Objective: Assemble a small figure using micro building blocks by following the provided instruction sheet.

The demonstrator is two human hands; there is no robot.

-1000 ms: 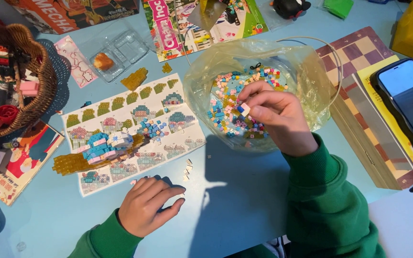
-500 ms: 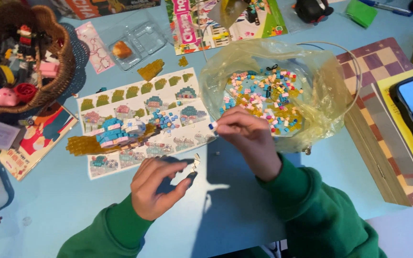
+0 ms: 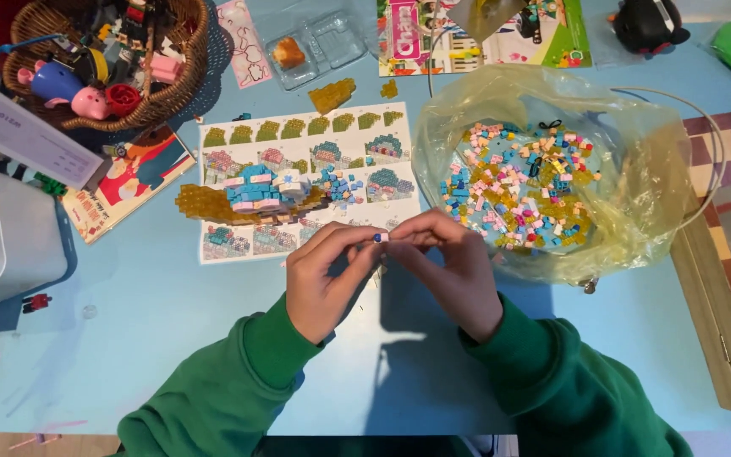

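Both hands, left hand (image 3: 325,283) and right hand (image 3: 454,271), pinching one tiny brick (image 3: 376,239) together above the counter (image 3: 171,338). Half-built brick model (image 3: 251,193) resting on instruction sheet (image 3: 310,182); plenty of loose bricks (image 3: 518,190) left in bag (image 3: 636,195), so roughly midway.

Bright, even overhead light floods the blue desk (image 3: 171,338); soft shadows pool beneath both sleeves, glare glints off the plastic bag (image 3: 636,186), focus sharp throughout.
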